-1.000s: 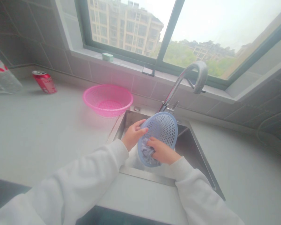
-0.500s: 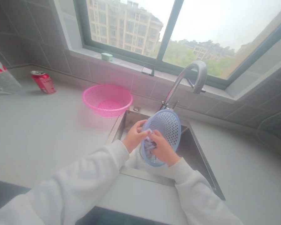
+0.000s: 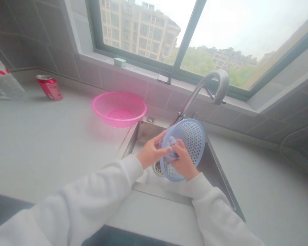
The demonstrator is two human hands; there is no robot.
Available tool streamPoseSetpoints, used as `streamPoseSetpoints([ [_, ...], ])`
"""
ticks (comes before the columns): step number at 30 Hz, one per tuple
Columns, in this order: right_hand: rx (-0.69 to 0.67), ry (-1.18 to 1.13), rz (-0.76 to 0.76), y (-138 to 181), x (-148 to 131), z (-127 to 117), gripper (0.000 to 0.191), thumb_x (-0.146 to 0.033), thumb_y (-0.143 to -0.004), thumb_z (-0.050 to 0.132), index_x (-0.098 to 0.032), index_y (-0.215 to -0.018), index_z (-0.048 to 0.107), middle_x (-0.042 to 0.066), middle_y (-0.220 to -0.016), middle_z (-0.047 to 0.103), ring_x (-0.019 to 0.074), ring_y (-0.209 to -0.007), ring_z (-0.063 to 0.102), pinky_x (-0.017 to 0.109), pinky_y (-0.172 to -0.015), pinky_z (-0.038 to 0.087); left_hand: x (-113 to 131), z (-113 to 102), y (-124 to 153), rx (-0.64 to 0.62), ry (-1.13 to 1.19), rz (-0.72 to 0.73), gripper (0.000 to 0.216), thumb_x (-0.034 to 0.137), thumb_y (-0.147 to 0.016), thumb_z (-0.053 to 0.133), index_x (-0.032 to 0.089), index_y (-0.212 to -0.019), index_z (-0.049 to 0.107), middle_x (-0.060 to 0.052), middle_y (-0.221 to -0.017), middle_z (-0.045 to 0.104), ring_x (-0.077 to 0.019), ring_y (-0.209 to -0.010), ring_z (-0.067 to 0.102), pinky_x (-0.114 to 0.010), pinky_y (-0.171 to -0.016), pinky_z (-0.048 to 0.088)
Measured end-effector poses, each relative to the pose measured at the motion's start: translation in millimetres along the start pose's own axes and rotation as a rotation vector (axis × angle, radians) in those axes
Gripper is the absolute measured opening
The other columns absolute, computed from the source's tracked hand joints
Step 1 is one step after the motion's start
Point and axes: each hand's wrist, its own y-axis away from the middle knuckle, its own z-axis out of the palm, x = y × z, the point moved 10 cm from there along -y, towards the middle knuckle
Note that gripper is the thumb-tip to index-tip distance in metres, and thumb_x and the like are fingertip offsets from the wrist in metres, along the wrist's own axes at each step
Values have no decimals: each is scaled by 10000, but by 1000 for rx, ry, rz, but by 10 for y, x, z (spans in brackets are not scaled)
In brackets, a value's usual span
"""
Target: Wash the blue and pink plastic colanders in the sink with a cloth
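A light blue plastic colander [image 3: 193,136] is tilted on its side over the steel sink [image 3: 215,171], its open mouth turned toward me. My left hand [image 3: 152,151] grips its left rim, thumb on the inner side and fingers behind the wall. Closed around a crumpled pale purple cloth [image 3: 171,155], my right hand [image 3: 183,160] presses it against the inside of the colander near that rim. Part of the cloth is hidden by my fingers. Below the colander, the sink drain [image 3: 158,168] partly shows.
A pink basket [image 3: 119,118] stands on the counter left of the sink. Behind the sink rises a curved faucet [image 3: 195,94]. Farther left are a red can [image 3: 50,88] and a clear plastic bottle [image 3: 3,80]. A pale green block [image 3: 119,62] sits on the windowsill.
The colander and both hands have shifted slightly right, uncovering more of the drain. My right hand and the cloth have moved a little up along the inner wall.
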Motion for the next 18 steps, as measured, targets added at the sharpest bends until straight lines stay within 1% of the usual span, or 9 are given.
streamPoseSetpoints([
  [2, -298, -41, 31, 67, 15, 384, 228, -61, -688, 580, -222, -830, 657, 59, -1037, 602, 234, -1019, 611, 365, -933, 515, 13, -148, -28, 57, 32, -1, 1044, 356, -691, 937, 150, -1606, 479, -175, -1320, 760, -327, -1164, 736, -488, -1082, 551],
  [3, -376, -22, 80, 101, 115, 468, 274, -33, -667, 558, -219, -834, 671, 56, -1000, 601, 229, -980, 612, 361, -915, 511, 29, -197, -44, 66, 25, 2, 1016, 368, -684, 942, 136, -1578, 519, -181, -1306, 766, -335, -1169, 736, -495, -1092, 545],
  [5, -356, 69, 222, 120, 453, 384, 329, -8, -638, 534, -215, -837, 696, 48, -928, 582, 219, -891, 591, 366, -883, 502, 73, -219, -72, 46, -18, 17, 931, 342, -668, 948, 129, -1508, 606, -186, -1322, 761, -352, -1217, 717, -510, -1122, 526],
  [8, 85, 231, 393, 100, 872, -263, 295, -39, -633, 556, -210, -834, 687, 54, -922, 550, 236, -907, 556, 426, -942, 497, 104, -107, -74, -22, -106, 42, 839, 262, -678, 921, 152, -1465, 653, -171, -1374, 739, -343, -1259, 695, -525, -1157, 500],
  [10, 412, 285, 360, 149, 818, -655, 285, -81, -633, 587, -214, -868, 678, 80, -1027, 556, 280, -1036, 553, 494, -1036, 474, 67, 3, -47, -63, -173, 34, 816, 237, -696, 898, 175, -1471, 651, -153, -1338, 760, -328, -1187, 726, -529, -1123, 525],
  [12, 516, 251, 213, 146, 553, -711, 267, -123, -651, 618, -225, -891, 673, 97, -1146, 556, 307, -1143, 546, 513, -1076, 469, 40, 75, -15, -74, -224, 44, 790, 223, -696, 891, 194, -1454, 667, -134, -1290, 780, -313, -1115, 746, -507, -1071, 559],
  [13, 463, 204, 125, 108, 387, -608, 248, -133, -662, 629, -232, -886, 670, 97, -1180, 557, 306, -1162, 552, 499, -1067, 486, 49, 76, -3, -59, -225, 67, 782, 219, -692, 891, 196, -1443, 673, -129, -1265, 787, -305, -1096, 748, -487, -1047, 571],
  [15, 186, 77, -22, 27, 72, -205, 253, -112, -678, 628, -240, -892, 672, 85, -1182, 574, 278, -1130, 585, 449, -1007, 529, 94, 9, 8, -4, -173, 120, 780, 228, -692, 886, 179, -1437, 661, -132, -1214, 797, -289, -1071, 750, -449, -1007, 587],
  [18, -290, -10, -35, 82, -86, 417, 351, -14, -646, 558, -229, -896, 679, 75, -1131, 614, 243, -1069, 622, 388, -950, 538, 124, -153, -11, 60, -87, 117, 794, 284, -719, 875, 129, -1455, 620, -148, -1126, 811, -276, -998, 767, -439, -960, 603],
])
